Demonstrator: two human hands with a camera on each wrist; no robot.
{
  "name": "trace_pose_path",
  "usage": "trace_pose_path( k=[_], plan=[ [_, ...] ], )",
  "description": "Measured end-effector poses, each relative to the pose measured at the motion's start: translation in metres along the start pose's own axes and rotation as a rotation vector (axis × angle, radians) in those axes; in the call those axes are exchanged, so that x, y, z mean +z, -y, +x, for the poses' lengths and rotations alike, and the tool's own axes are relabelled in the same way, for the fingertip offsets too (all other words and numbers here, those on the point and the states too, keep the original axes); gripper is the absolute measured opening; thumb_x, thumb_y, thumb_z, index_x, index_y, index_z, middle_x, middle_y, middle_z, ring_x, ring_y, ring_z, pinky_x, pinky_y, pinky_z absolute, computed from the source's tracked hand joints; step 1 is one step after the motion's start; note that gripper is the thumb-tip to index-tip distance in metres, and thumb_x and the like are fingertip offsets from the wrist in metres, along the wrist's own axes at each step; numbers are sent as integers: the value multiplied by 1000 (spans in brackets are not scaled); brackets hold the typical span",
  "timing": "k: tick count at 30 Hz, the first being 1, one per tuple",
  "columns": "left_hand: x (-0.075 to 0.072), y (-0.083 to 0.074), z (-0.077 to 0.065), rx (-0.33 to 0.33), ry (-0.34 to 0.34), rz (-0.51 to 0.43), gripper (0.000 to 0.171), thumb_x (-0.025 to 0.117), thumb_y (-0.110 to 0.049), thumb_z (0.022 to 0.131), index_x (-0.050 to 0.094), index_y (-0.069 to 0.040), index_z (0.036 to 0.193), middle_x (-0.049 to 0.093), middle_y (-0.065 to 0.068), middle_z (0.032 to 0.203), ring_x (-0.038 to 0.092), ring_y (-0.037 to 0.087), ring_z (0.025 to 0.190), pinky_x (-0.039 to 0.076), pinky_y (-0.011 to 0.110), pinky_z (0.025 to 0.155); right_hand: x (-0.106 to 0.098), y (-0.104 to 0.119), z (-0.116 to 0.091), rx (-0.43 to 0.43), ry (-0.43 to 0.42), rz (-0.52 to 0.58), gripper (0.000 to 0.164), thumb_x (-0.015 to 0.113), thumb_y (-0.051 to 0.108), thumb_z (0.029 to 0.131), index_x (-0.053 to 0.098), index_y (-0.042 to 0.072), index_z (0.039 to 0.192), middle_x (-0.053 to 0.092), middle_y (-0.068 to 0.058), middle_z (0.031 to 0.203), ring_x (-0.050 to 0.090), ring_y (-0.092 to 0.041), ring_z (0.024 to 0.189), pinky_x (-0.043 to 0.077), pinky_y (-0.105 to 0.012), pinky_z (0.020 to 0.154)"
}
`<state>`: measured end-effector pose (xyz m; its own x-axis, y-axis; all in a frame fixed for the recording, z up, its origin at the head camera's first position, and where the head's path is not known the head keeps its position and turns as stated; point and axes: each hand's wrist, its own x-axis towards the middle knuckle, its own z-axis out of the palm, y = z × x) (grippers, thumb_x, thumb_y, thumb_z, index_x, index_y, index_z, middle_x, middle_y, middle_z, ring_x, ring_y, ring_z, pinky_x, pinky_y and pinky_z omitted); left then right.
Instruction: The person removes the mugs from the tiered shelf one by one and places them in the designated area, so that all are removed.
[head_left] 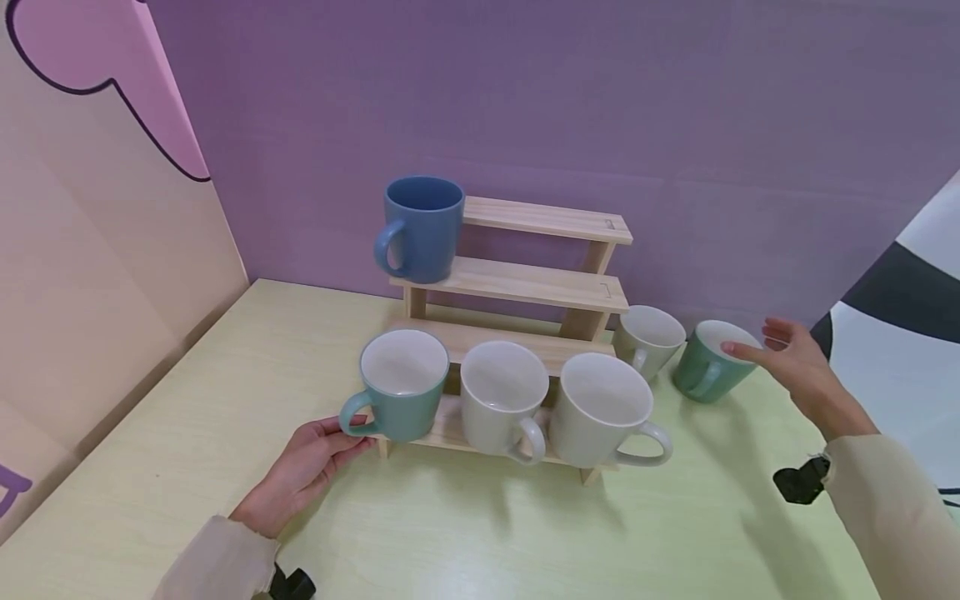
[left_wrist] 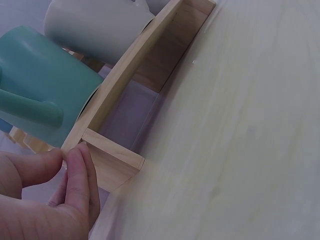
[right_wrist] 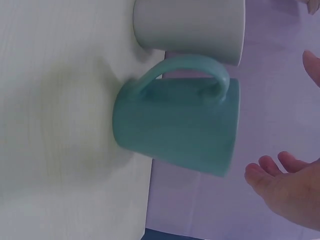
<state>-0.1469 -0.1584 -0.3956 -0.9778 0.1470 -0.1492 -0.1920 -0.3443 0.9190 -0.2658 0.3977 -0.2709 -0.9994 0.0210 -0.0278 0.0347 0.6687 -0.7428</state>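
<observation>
A tiered wooden rack [head_left: 525,283] stands on the table. My left hand [head_left: 300,475] pinches the left end of its lowest board [left_wrist: 117,82] between thumb and fingers. On that board are a green mug [head_left: 408,412] at the left, a white mug [head_left: 495,417] in the middle and another white mug [head_left: 592,433] at the right. My right hand [head_left: 798,367] is beside a second green mug [right_wrist: 175,120] on the table, its fingers spread above the rim. The right wrist view shows a gap between these fingers [right_wrist: 257,177] and the mug.
A blue mug [head_left: 423,233] sits at the left of the rack, on an upper tier. One more white mug [head_left: 648,333] stands on the table between the rack and the right-hand green mug. A purple backdrop [head_left: 555,92] rises behind, with a pale panel [head_left: 97,250] on the left.
</observation>
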Motion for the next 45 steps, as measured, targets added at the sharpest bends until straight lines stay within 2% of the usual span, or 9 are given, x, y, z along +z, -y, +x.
trace_pose_path(
  k=[10,19,26,38,45],
  plan=[
    [0,-1,0,1,3,10,47,47,2,97,29,22,136,62,-2,105,64,4,96,54,20,92,9,22,-10,-50,23,-20,95,57,38,94,-6,-5,149,-1,-33,154,8,-54,138,19,-71,109],
    [1,-1,0,10,3,10,47,45,4,97,27,23,136,63,-3,102,65,4,94,54,20,91,17,45,-14,-99,56,-33,94,60,38,93,-3,-1,151,2,-29,156,9,-51,140,19,-70,110],
    [0,-1,-1,16,13,0,47,45,5,96,26,24,136,63,-2,102,65,4,94,54,20,90,20,62,-17,-102,80,-54,94,60,39,92,-2,2,152,3,-27,156,9,-51,140,20,-70,110],
    [-2,-2,-2,-5,3,-11,45,46,3,97,31,22,135,62,-1,103,65,5,96,54,19,91,28,98,-16,-127,115,-58,95,61,42,91,-1,6,153,5,-23,158,10,-46,142,20,-69,111],
    [-2,-1,-2,-3,7,-18,42,47,3,97,35,20,133,62,-1,103,65,5,96,54,19,91,33,115,-14,-149,131,-51,97,64,41,89,0,8,154,8,-19,159,12,-42,144,20,-64,115]
  ],
)
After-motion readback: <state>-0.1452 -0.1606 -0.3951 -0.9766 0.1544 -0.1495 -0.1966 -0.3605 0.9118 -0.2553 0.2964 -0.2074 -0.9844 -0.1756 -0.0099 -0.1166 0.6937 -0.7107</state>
